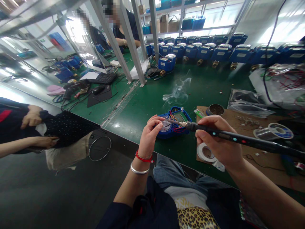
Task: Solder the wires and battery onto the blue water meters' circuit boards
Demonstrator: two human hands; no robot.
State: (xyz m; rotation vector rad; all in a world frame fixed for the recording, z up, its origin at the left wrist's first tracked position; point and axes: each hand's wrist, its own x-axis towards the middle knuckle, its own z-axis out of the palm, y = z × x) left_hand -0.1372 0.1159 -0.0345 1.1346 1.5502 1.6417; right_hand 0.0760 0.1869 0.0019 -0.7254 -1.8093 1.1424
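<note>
My right hand (221,140) is wrapped round the black handle of a soldering iron (214,133). The iron points left, its metal tip over an opened blue meter (172,122) on the green bench. Inside the blue housing show a round dial, a green circuit board (181,116) and several thin red and dark wires. My left hand (152,130) is at the meter's left side, thumb and fingers pinched together close to the iron's tip. Whatever is between those fingers is too small to make out. A wisp of smoke (177,90) hangs above the meter.
Solder wire on a spool (274,132), a round tin (215,109) and a roll of white tape (206,152) lie on brown cardboard (238,152) at right. Blue meters (205,52) line the bench's back. Metal posts (133,41) rise at left. Co-workers (30,127) are at left and behind.
</note>
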